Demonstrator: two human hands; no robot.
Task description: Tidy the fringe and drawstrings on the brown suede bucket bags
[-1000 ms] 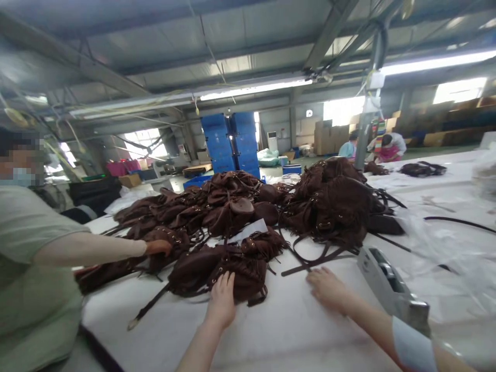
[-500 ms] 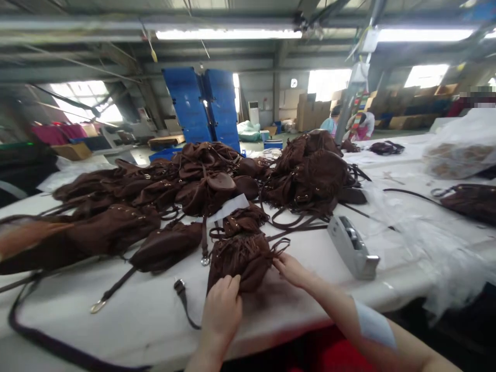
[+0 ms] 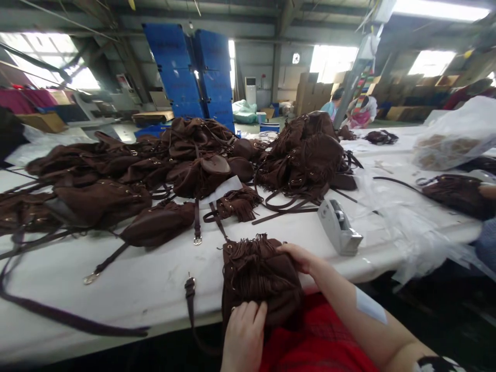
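Note:
A dark brown fringed bag (image 3: 267, 279) lies at the front table edge, partly over my lap, its fringe gathered across the upper side. My left hand (image 3: 245, 330) is closed on the lower part of the bag, fingertips curled into the fabric. At its upper right corner, my right hand (image 3: 299, 257) grips the bag, thumb and some fingers hidden behind it. A strap with a buckle (image 3: 189, 289) hangs from the bag's left side over the table edge. Just beyond it lies a smaller fringed brown piece (image 3: 240, 202).
Piles of brown bags (image 3: 306, 155) cover the back and left of the white table (image 3: 166, 284). A grey tape dispenser (image 3: 340, 227) stands to the right, near clear plastic sheets (image 3: 411, 237). At the right edge, another person's hand (image 3: 486, 191) touches a brown bag.
Both my hands have drawn the bag towards me to the table edge, away from the smaller fringed piece. A blurred hand at far left has gone; another person's hand appears at right.

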